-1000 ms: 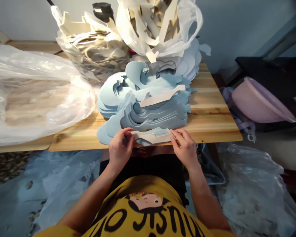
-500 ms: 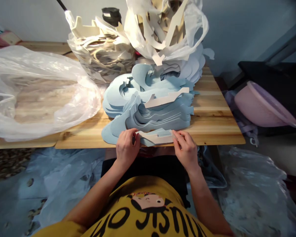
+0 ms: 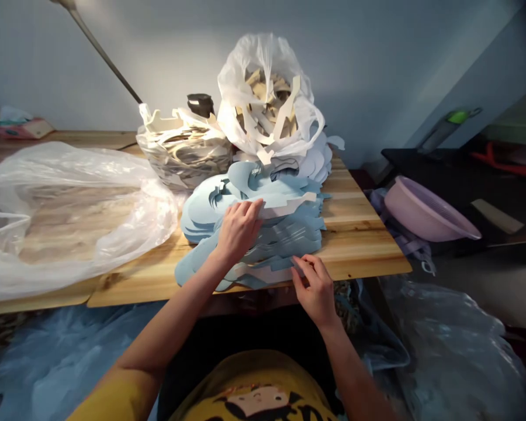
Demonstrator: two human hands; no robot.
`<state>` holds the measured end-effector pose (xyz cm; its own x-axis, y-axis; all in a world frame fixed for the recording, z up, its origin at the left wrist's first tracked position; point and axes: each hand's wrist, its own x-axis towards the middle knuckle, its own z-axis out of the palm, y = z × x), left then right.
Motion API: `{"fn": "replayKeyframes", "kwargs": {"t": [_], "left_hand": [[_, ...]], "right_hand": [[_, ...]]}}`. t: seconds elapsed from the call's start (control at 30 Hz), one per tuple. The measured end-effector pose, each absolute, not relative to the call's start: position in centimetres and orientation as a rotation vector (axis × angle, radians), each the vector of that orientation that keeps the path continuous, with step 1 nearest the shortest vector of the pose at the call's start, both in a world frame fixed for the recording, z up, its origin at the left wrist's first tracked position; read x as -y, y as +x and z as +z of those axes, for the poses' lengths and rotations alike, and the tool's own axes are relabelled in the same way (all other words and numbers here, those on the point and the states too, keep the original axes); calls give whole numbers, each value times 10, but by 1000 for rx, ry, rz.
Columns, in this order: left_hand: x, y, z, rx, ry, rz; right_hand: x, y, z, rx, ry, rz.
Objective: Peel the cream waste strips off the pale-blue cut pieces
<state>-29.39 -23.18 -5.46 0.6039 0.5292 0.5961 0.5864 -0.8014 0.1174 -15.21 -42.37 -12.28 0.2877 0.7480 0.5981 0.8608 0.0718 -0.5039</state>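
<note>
Layered light-blue cut-out sheets (image 3: 201, 204), some curved like shoe uppers, lie stacked on the wooden table. A white cut-out strip (image 3: 289, 206) rests across the stack, and the fingers of my left hand (image 3: 241, 228) close at its left end; the thumb is mostly hidden. At the table's front edge a second white cut-out strip (image 3: 263, 273) lies on blue pieces. My right hand (image 3: 313, 286) pinches this front strip's right end between thumb and fingers.
Behind the stack are a bag of beige cut pieces (image 3: 179, 152) and a white plastic bag of scraps (image 3: 267, 76). Clear plastic sheeting (image 3: 153, 222) spreads over the table (image 3: 355, 245) at left. A pink basin (image 3: 421, 216) stands at right.
My left hand has left the front strip and moved up to the strip on the stack. My right hand stays at the front strip's right end. The view has tilted upward.
</note>
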Motion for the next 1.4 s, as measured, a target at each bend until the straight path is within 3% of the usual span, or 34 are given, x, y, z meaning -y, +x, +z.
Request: {"fn": "replayKeyframes", "kwargs": {"t": [0.1,0.2,0.3,0.4,0.63,0.8,0.93,1.0,1.1,1.23,1.4], "left_hand": [[234,-298,-49,868,-2792,-1189],[235,-322,-38,944,-2739,-1659],[212,-356,-16,1282,-2343,-2110],[162,-387,15,1461,-1983,-2252],[32,-418,67,1893,-1917,-2173],[14,-411,65,2028,-2136,-1796],[63,-401,45,1684,-2060,-1682],[111,-394,24,1366,-2312,-1554],[197,-387,-20,827,-2914,-1159],[278,-386,-74,487,-3119,-729],[292,-388,-102,442,-3025,-898]], "right_hand": [[424,-151,-125,1474,-1680,-150],[424,-145,-132,1443,-1659,-189],[421,-136,-141,1383,-1627,-229],[416,-131,-150,1357,-1601,-224],[412,-128,-168,1428,-1608,-295],[411,-124,-175,1482,-1599,-304],[415,-122,-170,1672,-1628,-254],[417,-123,-164,1735,-1617,-224],[419,-127,-155,1712,-1594,-190],[417,-135,-143,1616,-1520,-164],[413,-145,-125,1542,-1379,30]]}}
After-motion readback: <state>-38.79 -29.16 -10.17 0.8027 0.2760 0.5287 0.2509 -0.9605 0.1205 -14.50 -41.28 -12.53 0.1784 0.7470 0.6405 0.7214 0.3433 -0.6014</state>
